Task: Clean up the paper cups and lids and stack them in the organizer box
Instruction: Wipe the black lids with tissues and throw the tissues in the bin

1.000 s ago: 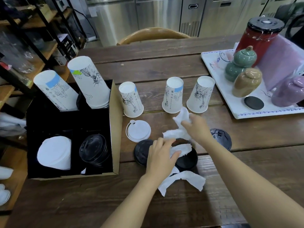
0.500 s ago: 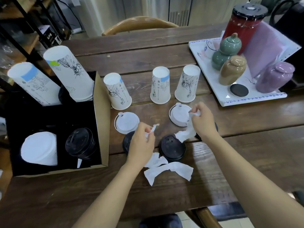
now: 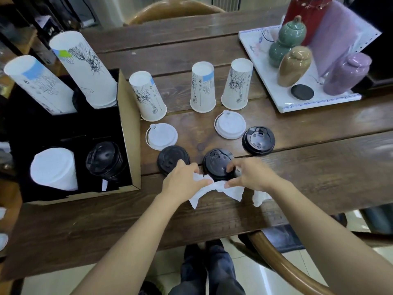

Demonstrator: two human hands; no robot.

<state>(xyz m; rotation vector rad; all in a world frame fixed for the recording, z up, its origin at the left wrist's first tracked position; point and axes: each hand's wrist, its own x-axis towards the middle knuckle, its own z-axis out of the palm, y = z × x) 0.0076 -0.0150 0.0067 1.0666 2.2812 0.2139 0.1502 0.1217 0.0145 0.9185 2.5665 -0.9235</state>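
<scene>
Since half a second ago your hands have come together at the near edge of the bench (image 3: 319,158); the right hand has left the white lid it was wiping and dropped back toward you.

Left hand (image 3: 182,180): grip closed, pinching the left end of the tissue (image 3: 214,189). Right hand (image 3: 251,177): thumb and forefinger pinch the tissue's right end, other fingertips resting on the middle black lid (image 3: 218,165). A second scrap of tissue (image 3: 260,198) lies at 4 o'clock from that lid.

Task items: three upturned cups (image 3: 148,96) stand in a row at 12 o'clock from your hands. Two white lids (image 3: 161,136) and three black lids lie loose between cups and hands. The box (image 3: 129,133) sits at 9 o'clock, already holding two cup stacks and lid stacks.

Risks, as judged: the tissue looks torn and may shred further if pulled from both ends. Your right wrist is close to the loose scrap and could sweep it off the edge. A reach toward the cups passes over the lids; a low sleeve-line could scatter them.
</scene>
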